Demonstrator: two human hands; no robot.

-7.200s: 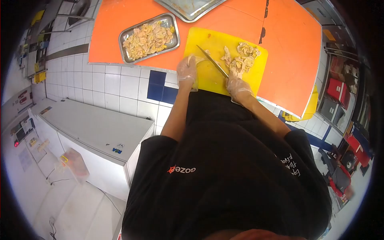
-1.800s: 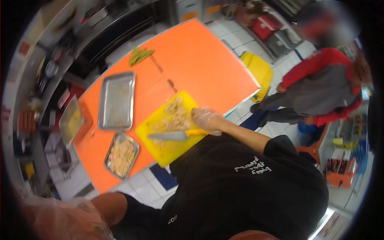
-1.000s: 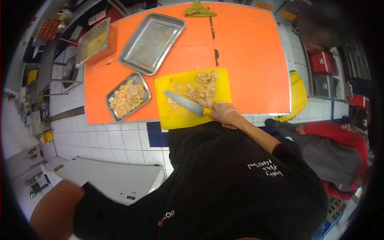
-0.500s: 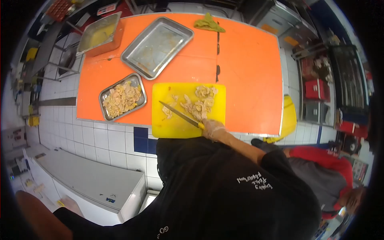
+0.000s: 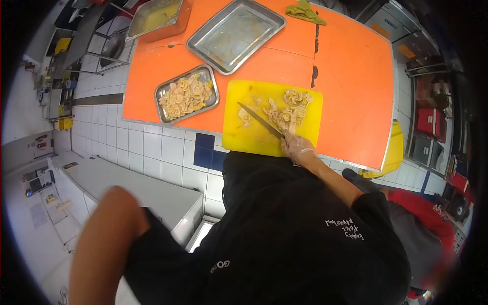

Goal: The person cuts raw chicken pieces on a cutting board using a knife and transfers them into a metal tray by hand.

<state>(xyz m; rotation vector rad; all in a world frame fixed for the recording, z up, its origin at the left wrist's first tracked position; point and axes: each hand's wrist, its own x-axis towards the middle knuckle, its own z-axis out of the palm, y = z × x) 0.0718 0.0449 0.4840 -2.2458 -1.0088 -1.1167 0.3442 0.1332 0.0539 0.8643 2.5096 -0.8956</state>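
Note:
My right hand (image 5: 299,148), in a clear plastic glove, is wrapped round the handle of a knife (image 5: 261,120). The blade points up and left over a yellow cutting board (image 5: 238,134). Pale meat pieces (image 5: 292,112) lie in a heap on the board's right half, and a few small pieces (image 5: 245,116) lie left of the blade. Left of the board, a small metal tray (image 5: 217,96) holds a pile of cut meat (image 5: 185,96). My left arm is raised and bent at the lower left, with its hand out of the frame.
Behind on the orange table (image 5: 356,112) are a large metal tray (image 5: 231,69), a deep container (image 5: 175,29) with yellowish contents and a green cloth (image 5: 305,12). A person in red and grey (image 5: 424,218) is at the lower right. A white freezer (image 5: 127,188) stands lower left.
Over the last seconds, my left hand has left the board and gone out of view. Lately my left forearm has come further into the frame. My right hand keeps the knife over the board.

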